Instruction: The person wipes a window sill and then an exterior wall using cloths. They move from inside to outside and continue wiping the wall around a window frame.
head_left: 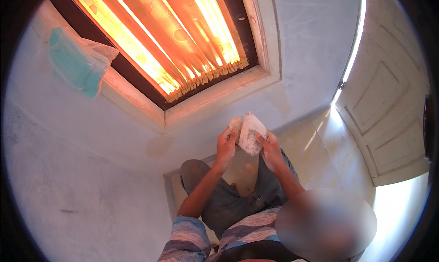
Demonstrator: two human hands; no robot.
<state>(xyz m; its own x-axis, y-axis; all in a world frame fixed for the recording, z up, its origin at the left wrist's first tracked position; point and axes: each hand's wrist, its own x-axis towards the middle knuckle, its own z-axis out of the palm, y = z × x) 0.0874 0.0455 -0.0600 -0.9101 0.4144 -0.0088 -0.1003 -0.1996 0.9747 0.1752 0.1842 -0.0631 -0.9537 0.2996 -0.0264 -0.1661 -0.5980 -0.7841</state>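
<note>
Smudges could be left on the pale wall (pixel 196 134) if it were brushed, since the work is held up near it, below the orange curtain (pixel 169 38). On the tiled floor (pixel 299 145), a dropped piece could be chipped, though a fall might be broken by the bent legs (pixel 219 202) underneath. By the right hand (pixel 270 147), a white slab (pixel 251 134) is gripped at its lower right side; because its upper end is left unsupported, it could be tipped or cracked by a hard push. By the left hand (pixel 226 147), a smaller beige piece (pixel 235 124) is pinched just beside the slab; a slip could be caused by a loose hold. Whether the two pieces touch cannot be told, nor can their material.
</note>
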